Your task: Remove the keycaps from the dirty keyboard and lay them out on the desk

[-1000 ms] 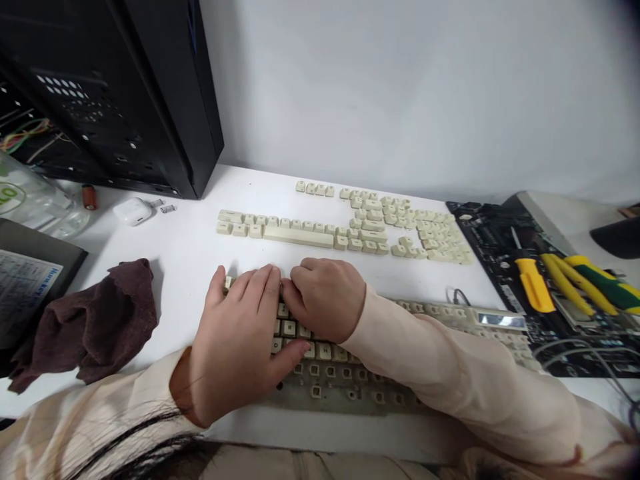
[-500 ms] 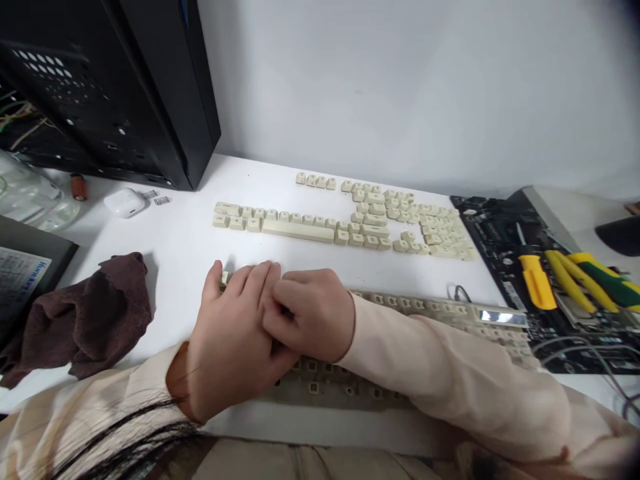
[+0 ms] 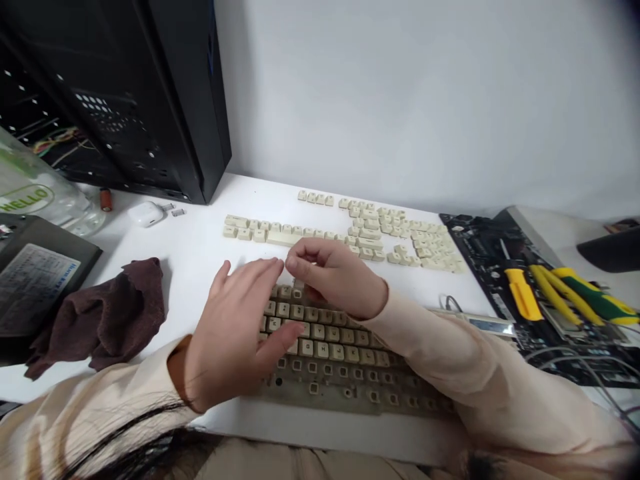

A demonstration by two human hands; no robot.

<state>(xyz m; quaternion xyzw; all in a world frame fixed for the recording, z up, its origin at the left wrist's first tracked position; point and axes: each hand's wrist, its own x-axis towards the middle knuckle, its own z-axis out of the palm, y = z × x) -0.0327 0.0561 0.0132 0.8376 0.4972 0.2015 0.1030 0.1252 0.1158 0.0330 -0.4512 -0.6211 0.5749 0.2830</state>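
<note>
An old beige keyboard [image 3: 345,377] lies in front of me with some keycaps fitted in its upper left rows and bare sockets elsewhere. My left hand [image 3: 235,327] lies flat on its left end, fingers stretched out. My right hand [image 3: 340,277] hovers over the top key rows, its fingers curled into a pinch; whatever it may hold is hidden. Rows of loose beige keycaps [image 3: 380,230] lie on the white table beyond the keyboard.
A black computer case [image 3: 150,100] stands at the back left, with a white earbud case [image 3: 145,213] and a plastic bottle [image 3: 35,193] near it. A brown cloth [image 3: 107,313] lies left. A circuit board [image 3: 480,247] with yellow-handled tools [image 3: 565,287] sits right.
My right hand has lifted off the keys and drawn its fingers into a pinch above the top rows. My left hand has stayed on the keyboard's left end.
</note>
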